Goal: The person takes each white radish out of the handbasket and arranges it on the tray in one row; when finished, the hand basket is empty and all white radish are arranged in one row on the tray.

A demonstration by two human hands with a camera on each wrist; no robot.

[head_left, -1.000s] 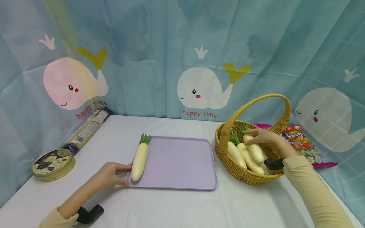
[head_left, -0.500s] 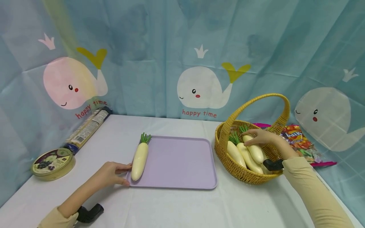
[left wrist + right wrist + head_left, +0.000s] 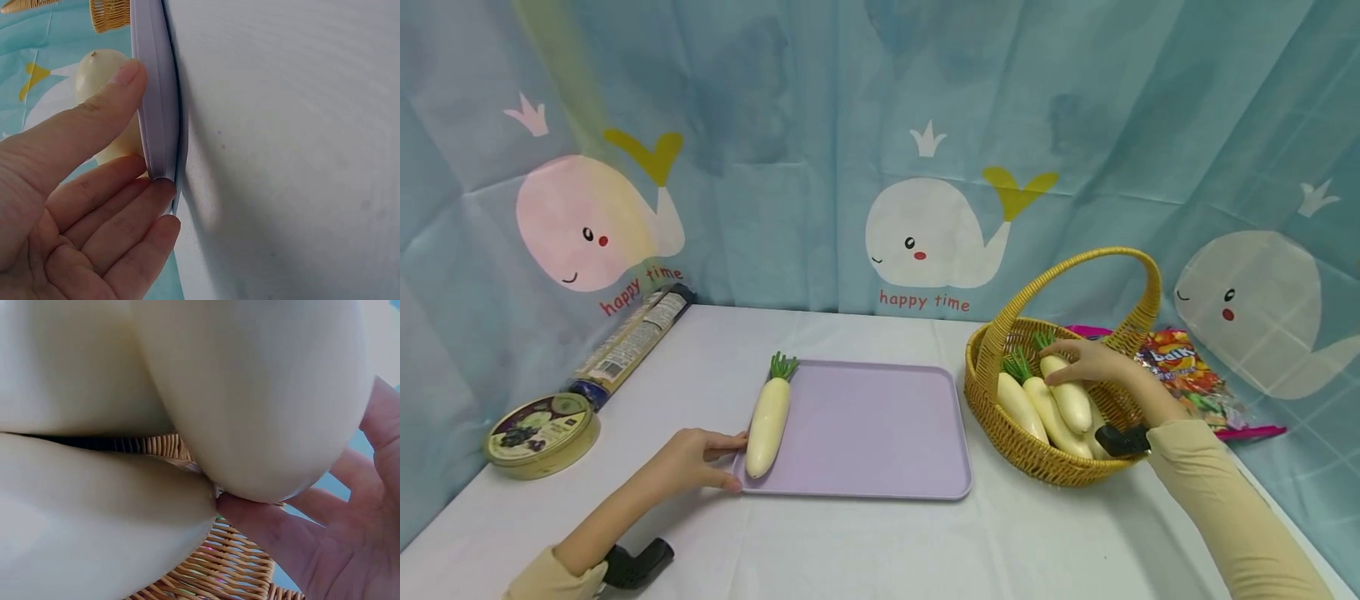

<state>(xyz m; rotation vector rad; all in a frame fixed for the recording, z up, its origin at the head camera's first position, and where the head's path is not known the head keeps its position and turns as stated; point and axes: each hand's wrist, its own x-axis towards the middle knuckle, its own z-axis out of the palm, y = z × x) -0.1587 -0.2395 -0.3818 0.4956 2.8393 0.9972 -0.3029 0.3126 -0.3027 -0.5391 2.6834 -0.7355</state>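
In the head view, my right hand (image 3: 1086, 361) grips the topmost white radish (image 3: 1070, 404) in a wicker basket (image 3: 1026, 446) at the right. Thumb and fingers lie on either side of its upper part, below the green leaves. Several more white radishes (image 3: 1015, 404) lie beneath and beside it. My left hand (image 3: 694, 461) touches the near left corner of a lilac tray (image 3: 872, 433). In the left wrist view, its thumb (image 3: 103, 119) and fairly straight fingers (image 3: 119, 225) rest against the rim. One radish (image 3: 768, 425) lies along the tray's left side, leaves pointing away.
A round tin (image 3: 542, 435) and a long printed packet (image 3: 628, 346) lie at the left on the white tabletop (image 3: 865, 550). A colourful candy bag (image 3: 1187, 375) lies behind the basket's right side. The basket's tall handle (image 3: 1078, 258) arches above the right hand. A whale-print curtain (image 3: 775, 167) hangs behind.
The right hand stays on the top radish in the basket, with only a very slight shift. The left hand and the tray hold still.
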